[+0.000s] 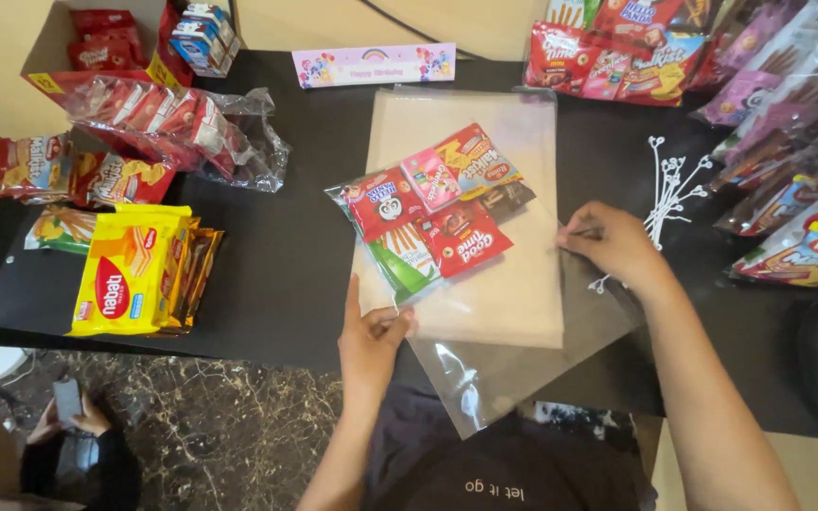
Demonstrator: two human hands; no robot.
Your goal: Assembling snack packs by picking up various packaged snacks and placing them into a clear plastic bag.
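Left hand (371, 343) pinching clear bag (485, 312) near edge, right hand (613, 244) pinching its right side, bag's long axis running away from person

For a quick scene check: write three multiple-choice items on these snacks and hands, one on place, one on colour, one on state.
1. Where does the pile of small snack packets lie?
A. on a stack of clear bags
B. in the cardboard box
C. on the floor

2. What colour is the big wafer pack at the left?
A. blue
B. yellow
C. white

3. What is the right hand doing?
A. resting flat, empty
B. holding a phone
C. pinching a clear plastic bag

Answers: 1 A, the packets sit on the clear bags mid-table; 2 B, its wrapper is yellow; 3 C, its fingers close on the bag's edge while the left hand grips the other edge.
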